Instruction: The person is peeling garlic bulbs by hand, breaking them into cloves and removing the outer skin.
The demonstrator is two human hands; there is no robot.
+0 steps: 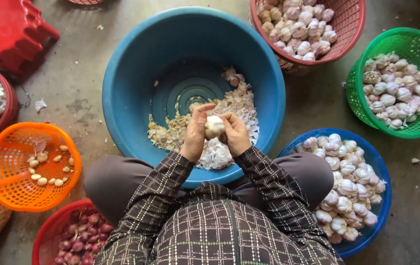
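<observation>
Garlic bulb (pixel 214 126) roughly round, no clear long axis; left hand (pixel 195 132), right hand (pixel 235 133) fingers clasp it above blue basin (pixel 121 98).

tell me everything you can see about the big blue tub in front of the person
The big blue tub is round, deep and looks like plastic, with ringed ridges on its bottom. It stands upright on the grey concrete floor, partly between the person's knees. A heap of pale garlic skins covers its near right side. Both hands, left hand and right hand, hold a garlic bulb above it.
</observation>
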